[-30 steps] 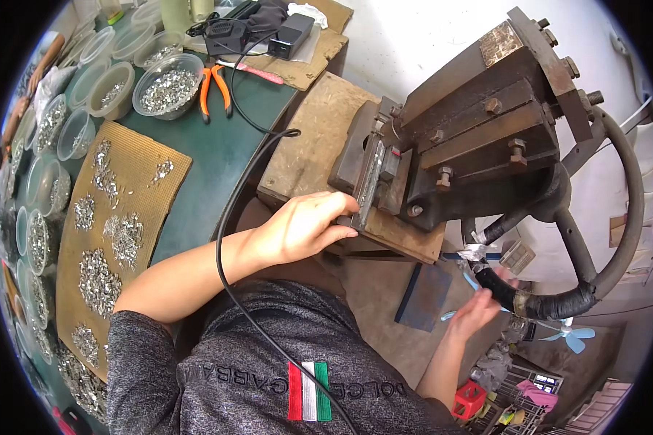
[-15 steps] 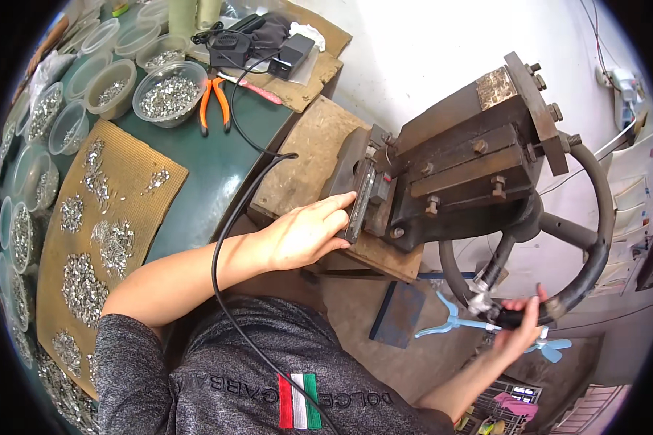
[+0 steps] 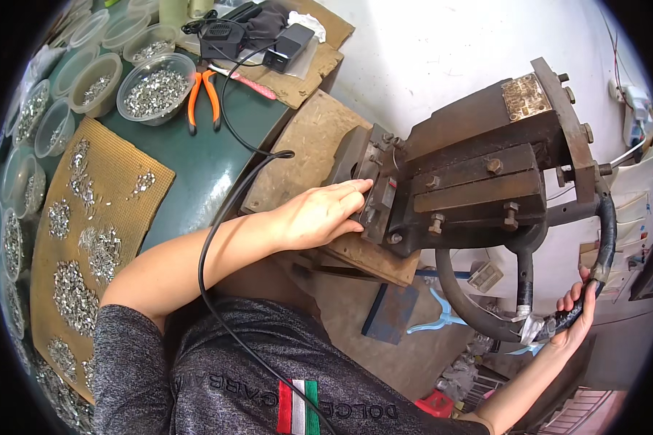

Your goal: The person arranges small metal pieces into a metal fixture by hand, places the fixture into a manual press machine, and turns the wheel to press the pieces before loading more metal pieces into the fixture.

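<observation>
My left hand [image 3: 323,216] is at the jaw end of a dark iron hand press [image 3: 479,170]. Its fingers and thumb grip the near edge of a metal fixture [image 3: 376,210], which sits against the small bolted block of the press. The fingers partly cover the fixture, and any small part in it cannot be made out. On the right, my right hand [image 3: 577,315] is wrapped round the rim of the press's large handwheel [image 3: 479,319], beside a taped spoke joint [image 3: 533,328].
A wooden stand [image 3: 297,156] bears the press. On the green table [image 3: 189,174] are plastic tubs [image 3: 156,90] of small metal pieces, orange-handled pliers [image 3: 204,101] and a tan mat [image 3: 123,167] with metal piles. A black cable [image 3: 214,254] crosses my left forearm.
The handwheel has turned, and my right hand has moved right and up with its rim. My left hand has shifted slightly right and up, and the fixture sits closer to the press.
</observation>
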A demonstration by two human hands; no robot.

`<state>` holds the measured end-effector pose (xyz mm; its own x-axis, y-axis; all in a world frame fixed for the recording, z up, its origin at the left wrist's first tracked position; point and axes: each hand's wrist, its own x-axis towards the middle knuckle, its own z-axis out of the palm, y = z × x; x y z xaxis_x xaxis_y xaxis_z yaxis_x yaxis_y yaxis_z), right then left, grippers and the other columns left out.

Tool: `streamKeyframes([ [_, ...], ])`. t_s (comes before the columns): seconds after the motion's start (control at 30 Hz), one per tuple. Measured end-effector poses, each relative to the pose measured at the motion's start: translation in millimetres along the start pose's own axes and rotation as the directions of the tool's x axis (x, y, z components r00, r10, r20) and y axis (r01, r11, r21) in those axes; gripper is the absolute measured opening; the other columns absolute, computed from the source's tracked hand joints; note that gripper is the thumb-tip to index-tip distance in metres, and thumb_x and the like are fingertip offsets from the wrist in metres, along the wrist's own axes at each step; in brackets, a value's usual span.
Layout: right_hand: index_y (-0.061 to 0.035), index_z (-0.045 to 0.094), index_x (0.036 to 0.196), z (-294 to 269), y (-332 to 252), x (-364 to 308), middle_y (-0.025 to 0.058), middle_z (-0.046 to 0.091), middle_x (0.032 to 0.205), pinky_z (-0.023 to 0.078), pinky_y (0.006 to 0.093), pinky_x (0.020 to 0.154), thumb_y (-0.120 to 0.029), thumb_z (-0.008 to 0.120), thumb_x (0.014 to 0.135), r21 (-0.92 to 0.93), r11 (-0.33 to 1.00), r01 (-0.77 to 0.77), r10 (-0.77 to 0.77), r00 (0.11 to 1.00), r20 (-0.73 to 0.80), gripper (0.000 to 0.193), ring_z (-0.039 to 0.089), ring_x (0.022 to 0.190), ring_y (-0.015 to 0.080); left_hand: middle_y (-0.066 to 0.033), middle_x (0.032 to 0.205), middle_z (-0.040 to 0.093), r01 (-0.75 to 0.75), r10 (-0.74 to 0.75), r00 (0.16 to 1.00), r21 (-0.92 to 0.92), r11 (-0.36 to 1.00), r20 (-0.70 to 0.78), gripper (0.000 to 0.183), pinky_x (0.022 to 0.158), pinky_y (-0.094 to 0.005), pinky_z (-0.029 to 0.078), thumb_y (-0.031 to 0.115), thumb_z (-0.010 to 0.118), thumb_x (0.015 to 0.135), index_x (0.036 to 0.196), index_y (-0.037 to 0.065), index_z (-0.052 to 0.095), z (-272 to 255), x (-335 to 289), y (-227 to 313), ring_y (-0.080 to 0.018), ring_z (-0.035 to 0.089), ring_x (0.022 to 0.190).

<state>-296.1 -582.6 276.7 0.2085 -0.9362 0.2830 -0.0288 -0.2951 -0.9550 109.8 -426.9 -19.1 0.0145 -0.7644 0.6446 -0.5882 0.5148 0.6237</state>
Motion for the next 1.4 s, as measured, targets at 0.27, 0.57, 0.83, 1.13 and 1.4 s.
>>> streamKeyframes([
  [0.27,0.0021,0.052,0.138,-5.5,9.1,-17.2,-0.0016,0.048,0.078,0.044,0.0217,0.050,-0.031,0.056,0.108,-0.038,0.998,0.042,-0.041,0.999,0.030,0.045,0.046,0.056,0.0055,-0.0307,0.135,0.058,0.032,-0.033,0.998,-0.013,0.999,-0.044,0.035,0.097,-0.0479,0.053,0.015,0.080,0.085,0.101,0.001,0.052,5.2,0.6,2.5,-0.0469,0.056,0.127],
  [0.57,0.0039,0.051,0.137,-6.8,-0.4,-0.2,-0.0004,0.047,0.078,0.041,0.0220,0.049,-0.031,0.056,0.108,-0.030,0.999,0.013,-0.012,1.000,0.029,0.045,0.046,0.055,0.0061,-0.0213,0.136,0.062,0.076,-0.074,0.995,0.019,0.997,-0.061,0.037,0.098,-0.0439,0.055,0.015,0.080,0.085,0.112,0.004,0.059,6.8,-3.9,7.0,-0.0409,0.061,0.123],
  [0.83,0.0033,0.050,0.140,-6.9,7.4,1.0,-0.0006,0.047,0.077,0.041,0.0215,0.049,-0.031,0.056,0.108,-0.010,1.000,-0.001,0.001,0.999,0.039,0.047,0.045,0.055,0.0057,-0.0195,0.136,0.063,0.055,-0.052,0.997,0.064,0.996,-0.060,0.038,0.100,-0.0432,0.055,0.017,0.081,0.084,0.115,0.005,0.062,9.1,-10.4,3.2,-0.0396,0.061,0.124],
  [1.13,-0.0028,0.052,0.135,50.3,101.5,-87.1,0.0032,0.058,0.087,0.054,0.0355,0.067,-0.022,0.064,0.102,-0.184,0.912,0.366,-0.409,0.836,-0.365,0.040,0.054,0.068,0.0126,-0.0205,0.141,0.060,0.179,-0.173,0.982,0.077,0.981,-0.076,0.066,0.113,-0.0444,0.046,0.030,0.084,0.083,0.136,0.000,0.059,11.5,-8.9,-1.0,-0.0366,0.051,0.139],
  [1.4,0.0042,0.050,0.134,40.1,76.3,-78.1,0.0029,0.051,0.075,0.050,0.0326,0.067,-0.006,0.065,0.099,-0.202,0.943,0.263,-0.320,0.881,-0.349,0.040,0.050,0.064,0.0125,-0.0217,0.140,0.061,0.144,-0.139,0.989,0.165,0.976,-0.045,0.068,0.113,-0.0425,0.047,0.036,0.083,0.081,0.133,-0.003,0.062,10.5,-7.8,-1.5,-0.0357,0.056,0.135],
])
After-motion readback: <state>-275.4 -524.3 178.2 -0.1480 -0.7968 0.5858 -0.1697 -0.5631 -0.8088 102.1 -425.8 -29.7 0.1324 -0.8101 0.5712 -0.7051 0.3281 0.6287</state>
